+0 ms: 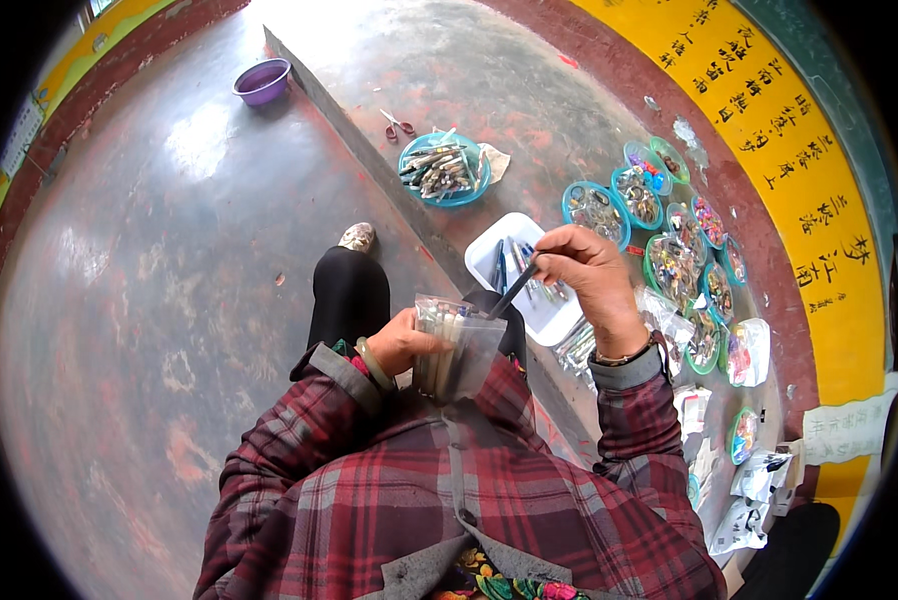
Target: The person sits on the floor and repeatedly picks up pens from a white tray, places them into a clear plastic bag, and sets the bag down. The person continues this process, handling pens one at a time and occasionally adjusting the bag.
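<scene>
My left hand [401, 345] is closed round a clear plastic bag [481, 352] that holds several pens standing side by side. Above and to the right, my right hand [591, 275] pinches a dark pen [514, 290] near its upper end. The pen slants down to the left, its lower tip by the mouth of the bag; whether it is inside I cannot tell. Beyond my right hand, and partly hidden by it, lies a white tray [482, 250] with several pens in it.
A blue basket [484, 180] full of pens stands ahead, with red-handled scissors [401, 128] beside it. Several round baskets [594, 210] of small items crowd the right, near plastic packets [747, 352]. A purple basin [262, 84] sits far left of a floor step [369, 150].
</scene>
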### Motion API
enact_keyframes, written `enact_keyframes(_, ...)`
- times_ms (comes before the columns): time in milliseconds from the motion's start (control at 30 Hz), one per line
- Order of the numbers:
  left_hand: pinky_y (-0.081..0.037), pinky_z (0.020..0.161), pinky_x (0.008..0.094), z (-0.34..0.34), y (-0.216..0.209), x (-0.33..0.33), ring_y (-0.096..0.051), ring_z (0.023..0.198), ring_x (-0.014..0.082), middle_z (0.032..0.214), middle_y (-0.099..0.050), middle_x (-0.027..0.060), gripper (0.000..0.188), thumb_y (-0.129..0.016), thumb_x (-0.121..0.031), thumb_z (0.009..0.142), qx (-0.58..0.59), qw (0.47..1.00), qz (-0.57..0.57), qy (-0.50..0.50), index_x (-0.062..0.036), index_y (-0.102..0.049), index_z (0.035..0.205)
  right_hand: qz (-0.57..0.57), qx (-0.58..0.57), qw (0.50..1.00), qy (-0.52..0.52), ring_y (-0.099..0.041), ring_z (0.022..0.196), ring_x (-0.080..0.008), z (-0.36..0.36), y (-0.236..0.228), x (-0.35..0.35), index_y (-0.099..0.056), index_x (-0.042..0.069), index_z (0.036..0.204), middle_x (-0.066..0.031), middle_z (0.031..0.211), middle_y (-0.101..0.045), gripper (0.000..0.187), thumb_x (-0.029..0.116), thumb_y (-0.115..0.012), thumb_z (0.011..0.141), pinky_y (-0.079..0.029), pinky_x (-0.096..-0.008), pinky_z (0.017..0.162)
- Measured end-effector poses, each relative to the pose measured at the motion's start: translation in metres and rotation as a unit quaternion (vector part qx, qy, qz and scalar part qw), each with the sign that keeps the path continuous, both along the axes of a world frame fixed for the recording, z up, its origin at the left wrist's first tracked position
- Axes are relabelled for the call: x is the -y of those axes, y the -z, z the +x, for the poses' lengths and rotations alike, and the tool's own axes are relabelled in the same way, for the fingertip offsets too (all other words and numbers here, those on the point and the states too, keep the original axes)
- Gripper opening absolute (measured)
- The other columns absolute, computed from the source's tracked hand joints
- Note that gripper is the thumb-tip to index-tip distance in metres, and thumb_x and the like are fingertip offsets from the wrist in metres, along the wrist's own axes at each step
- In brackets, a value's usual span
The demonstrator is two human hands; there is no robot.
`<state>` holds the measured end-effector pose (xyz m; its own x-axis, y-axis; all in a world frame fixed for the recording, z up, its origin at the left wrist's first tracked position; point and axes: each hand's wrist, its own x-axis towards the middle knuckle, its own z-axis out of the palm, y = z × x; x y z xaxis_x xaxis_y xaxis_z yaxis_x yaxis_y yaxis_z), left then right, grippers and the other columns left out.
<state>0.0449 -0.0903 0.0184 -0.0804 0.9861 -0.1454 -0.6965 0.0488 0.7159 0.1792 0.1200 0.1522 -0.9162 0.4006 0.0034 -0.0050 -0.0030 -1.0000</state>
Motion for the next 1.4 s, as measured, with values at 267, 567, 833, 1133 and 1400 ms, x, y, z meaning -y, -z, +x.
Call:
enact_keyframes(267, -0.046, 0.089, 0.0335, -0.001, 0.004, 0.001, -0.06, 0.098, 0.0186, 0.107, -0.062, 0.0074, 0.052, -0.068, -0.005, 0.07, 0.012, 1.0, 0.005, -0.008, 0.0001, -0.052, 0.119, 0.056, 0.045, 0.997, -0.018, -0.058, 0.07, -0.0076, -0.009, 0.041, 0.032, -0.064, 0.0, 0.087, -0.0019, 0.081, -0.063, 0.011, 0.003, -0.069, 0.078, -0.046, -0.0218, 0.064)
enact_keyframes(567, -0.045, 0.083, 0.0298, 0.001, 0.004, 0.0, -0.058, 0.091, 0.0139, 0.1, -0.062, 0.0036, 0.037, -0.066, -0.003, 0.075, 0.014, 0.999, 0.023, -0.031, -0.0015, -0.057, 0.111, 0.135, 0.027, 0.99, 0.017, -0.059, 0.08, -0.0133, 0.007, 0.062, 0.063, -0.067, -0.003, 0.085, -0.0068, 0.086, -0.066, 0.016, 0.013, -0.066, 0.084, -0.046, -0.0271, 0.072)
enact_keyframes(833, -0.046, 0.085, 0.0314, -0.001, 0.006, 0.0, -0.06, 0.095, 0.0163, 0.104, -0.063, 0.0061, 0.039, -0.066, -0.003, 0.075, 0.023, 0.999, 0.026, -0.018, -0.0005, -0.056, 0.113, 0.019, 0.101, 0.993, 0.049, -0.053, 0.07, -0.0051, 0.021, 0.055, 0.054, -0.065, 0.001, 0.09, 0.0004, 0.077, -0.06, 0.021, 0.019, -0.071, 0.082, -0.043, -0.0204, 0.063)
enact_keyframes(1133, -0.045, 0.09, 0.0331, -0.004, 0.005, 0.003, -0.059, 0.101, 0.0185, 0.111, -0.061, 0.0092, 0.053, -0.068, -0.004, 0.071, 0.048, 0.996, 0.079, -0.004, 0.0003, -0.05, 0.121, 0.06, 0.059, 0.995, 0.044, -0.049, 0.065, -0.0034, 0.021, 0.041, 0.08, -0.062, 0.0, 0.082, 0.0033, 0.071, -0.057, 0.009, 0.009, -0.065, 0.084, -0.039, -0.0194, 0.058)
enact_keyframes(1400, -0.041, 0.096, 0.0359, -0.006, -0.004, 0.005, -0.055, 0.109, 0.022, 0.119, -0.057, 0.0116, 0.066, -0.073, -0.007, 0.067, 0.083, 0.991, 0.104, 0.009, 0.0005, -0.045, 0.126, 0.054, 0.006, 0.998, 0.04, -0.055, 0.068, -0.0054, 0.017, 0.04, 0.084, -0.058, 0.0, 0.089, -0.0009, 0.076, -0.061, 0.008, 0.008, -0.058, 0.09, -0.042, -0.0195, 0.06)
